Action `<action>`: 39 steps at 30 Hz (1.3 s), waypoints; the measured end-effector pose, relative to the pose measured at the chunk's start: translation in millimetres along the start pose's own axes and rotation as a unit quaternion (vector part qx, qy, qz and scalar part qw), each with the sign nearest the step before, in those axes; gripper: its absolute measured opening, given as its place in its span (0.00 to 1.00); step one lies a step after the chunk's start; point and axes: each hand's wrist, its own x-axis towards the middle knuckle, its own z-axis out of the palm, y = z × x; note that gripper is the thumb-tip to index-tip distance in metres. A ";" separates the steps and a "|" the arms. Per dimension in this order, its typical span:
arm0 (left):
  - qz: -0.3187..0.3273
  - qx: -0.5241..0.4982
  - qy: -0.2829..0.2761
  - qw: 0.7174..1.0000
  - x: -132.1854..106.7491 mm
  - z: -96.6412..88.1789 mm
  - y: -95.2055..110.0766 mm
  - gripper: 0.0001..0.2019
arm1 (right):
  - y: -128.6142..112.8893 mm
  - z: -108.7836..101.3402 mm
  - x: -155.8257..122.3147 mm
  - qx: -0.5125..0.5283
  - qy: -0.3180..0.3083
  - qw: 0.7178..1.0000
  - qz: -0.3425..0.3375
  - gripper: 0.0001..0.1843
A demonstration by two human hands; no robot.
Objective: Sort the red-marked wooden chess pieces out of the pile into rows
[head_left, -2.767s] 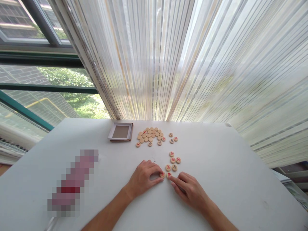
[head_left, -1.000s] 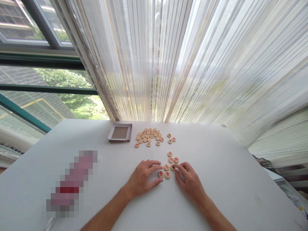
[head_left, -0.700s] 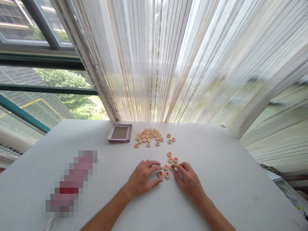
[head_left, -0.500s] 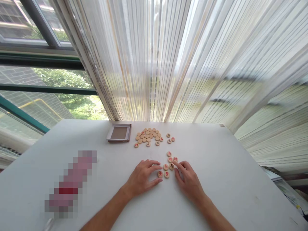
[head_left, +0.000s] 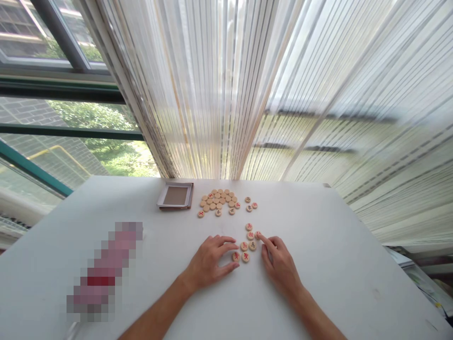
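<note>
Several round wooden chess pieces (head_left: 245, 245) with red characters lie face up on the white table (head_left: 336, 264), between my hands. My left hand (head_left: 211, 259) rests flat with its fingers apart, its fingertips just left of two of these pieces. My right hand (head_left: 278, 262) has its index finger stretched out onto the rightmost piece (head_left: 258, 234), the other fingers curled. Neither hand holds anything.
Farther back lies a cluster of face-down and face-up pieces (head_left: 217, 202), with three more pieces (head_left: 249, 205) to its right. A shallow box lid (head_left: 175, 196) sits left of the cluster. A blurred-out object (head_left: 104, 269) lies at the left. Striped curtains (head_left: 283, 94) hang behind the table.
My right index finger has slid up from the lower piece to the rightmost one of the near group. The left hand has hardly moved. The curtain at the right has swung.
</note>
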 end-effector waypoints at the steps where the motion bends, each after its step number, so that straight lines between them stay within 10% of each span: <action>1: 0.001 -0.001 0.001 1.000 0.1 -0.1 -0.1 0.16 | 1.0 0.6 -0.2 -0.003 0.005 1.000 0.002 0.22; 34: 0.006 -0.015 0.027 1.000 0.6 2.8 -0.8 0.09 | -0.6 0.7 -0.2 0.002 0.038 0.999 -0.001 0.20; 39: 0.009 -0.019 0.033 0.999 -0.7 3.3 -0.8 0.13 | -4.9 -5.5 -7.7 0.062 0.000 0.994 -0.092 0.19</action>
